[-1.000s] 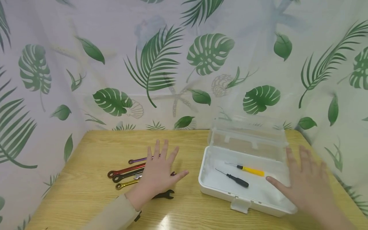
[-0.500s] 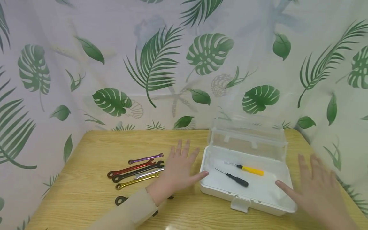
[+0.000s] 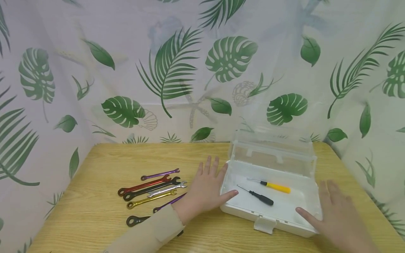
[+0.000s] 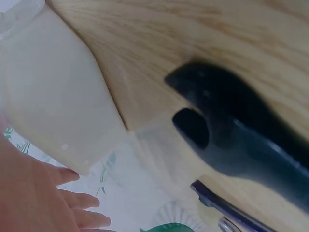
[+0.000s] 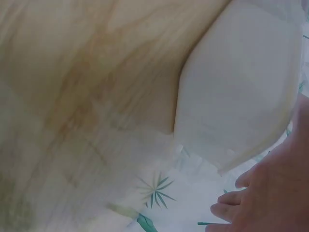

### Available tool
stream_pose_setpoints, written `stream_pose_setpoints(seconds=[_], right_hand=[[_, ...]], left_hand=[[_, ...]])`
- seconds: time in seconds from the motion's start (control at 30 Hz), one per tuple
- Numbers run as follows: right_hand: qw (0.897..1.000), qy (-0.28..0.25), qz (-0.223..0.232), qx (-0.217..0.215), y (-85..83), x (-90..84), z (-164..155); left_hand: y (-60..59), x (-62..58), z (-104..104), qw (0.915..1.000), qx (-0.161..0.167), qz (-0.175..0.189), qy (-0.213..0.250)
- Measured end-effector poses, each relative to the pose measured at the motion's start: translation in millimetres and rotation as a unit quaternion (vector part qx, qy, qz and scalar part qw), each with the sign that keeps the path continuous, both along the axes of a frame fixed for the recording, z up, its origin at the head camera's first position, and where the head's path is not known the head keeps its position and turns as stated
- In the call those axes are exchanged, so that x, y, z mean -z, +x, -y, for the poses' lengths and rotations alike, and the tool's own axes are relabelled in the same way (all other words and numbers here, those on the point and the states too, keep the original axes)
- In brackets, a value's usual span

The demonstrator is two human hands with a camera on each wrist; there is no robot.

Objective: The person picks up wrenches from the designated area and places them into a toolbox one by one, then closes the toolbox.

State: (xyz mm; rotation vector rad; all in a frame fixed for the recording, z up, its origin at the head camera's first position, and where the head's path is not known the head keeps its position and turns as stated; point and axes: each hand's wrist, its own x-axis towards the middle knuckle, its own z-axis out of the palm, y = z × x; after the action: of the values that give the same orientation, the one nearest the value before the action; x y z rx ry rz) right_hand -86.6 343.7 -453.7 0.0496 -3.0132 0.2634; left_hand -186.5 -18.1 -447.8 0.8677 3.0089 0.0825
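Flanking the open white plastic toolbox (image 3: 303, 230), both hands lie flat with fingers spread: the left hand (image 3: 207, 189) at its left wall, thumb reaching over the rim, the right hand (image 3: 336, 214) at its right front corner. Inside the box lie a yellow-handled screwdriver (image 3: 274, 187) and a black-handled screwdriver (image 3: 257, 196). Left of the box, coloured wrenches (image 3: 148, 189) rest on the wooden table (image 3: 95, 211).

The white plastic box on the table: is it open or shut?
Open. The white box has its clear lid tilted up at the back, and two screwdrivers, yellow-handled and black-handled, lie exposed inside.
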Motion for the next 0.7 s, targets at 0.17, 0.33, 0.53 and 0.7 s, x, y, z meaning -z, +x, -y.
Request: stream_pose_setpoints(seconds=[0.17, 0.33, 0.53, 0.7], right_hand=[[0.999, -0.012, 0.040, -0.008, -0.2, 3.7, 3.0], [0.998, -0.015, 0.064, -0.013, 0.3, 4.3, 4.0], [0.997, -0.033, 0.067, -0.025, 1.2, 5.7, 5.5], [0.996, -0.042, 0.077, -0.024, 0.9, 6.6, 4.6]], left_hand=[[0.2, 1.7, -3.6, 0.9999, 0.008, 0.009, 0.000], [2.8, 1.3, -4.5, 0.9998, 0.015, 0.008, -0.008], [4.7, -1.1, -4.2, 0.9996, 0.019, -0.001, -0.019], [5.9, 0.2, -4.5, 0.9993, 0.022, 0.000, -0.030]])
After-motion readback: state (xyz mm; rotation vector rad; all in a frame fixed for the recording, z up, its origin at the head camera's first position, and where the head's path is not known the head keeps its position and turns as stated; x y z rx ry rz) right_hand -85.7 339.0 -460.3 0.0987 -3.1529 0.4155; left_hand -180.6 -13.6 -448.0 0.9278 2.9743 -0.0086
